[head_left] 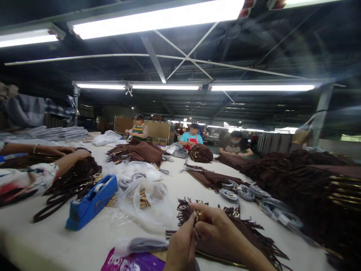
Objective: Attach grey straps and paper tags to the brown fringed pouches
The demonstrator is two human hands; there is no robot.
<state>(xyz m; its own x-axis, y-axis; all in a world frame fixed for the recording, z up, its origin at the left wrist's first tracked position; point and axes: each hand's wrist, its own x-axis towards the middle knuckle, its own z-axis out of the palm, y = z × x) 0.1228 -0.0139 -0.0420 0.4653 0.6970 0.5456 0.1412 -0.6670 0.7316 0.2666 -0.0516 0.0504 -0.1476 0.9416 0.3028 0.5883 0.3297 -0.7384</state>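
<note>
Tape dispenser (91,201) left of fringed bag (225,233), plastic bags (143,199) between

At the bottom edge the left hand (182,246) and right hand (217,226) are cut off at the wrists, and their fingertips hide a small gold fitting (198,215). The purple packet (132,262) is cropped lower left, its print unreadable. Far-table workers' hands are too small to tell.

Fringed piece (248,241): dark brown suede-like material, lies flat on the white table at bottom centre, long tassel fringe fanning out along its upper and right edges, thin gold edge along its near side. Clasp (197,215): small, gold metal, sits at the piece's upper left corner, pinched between fingertips of both hands; detail too small to make out.
</note>
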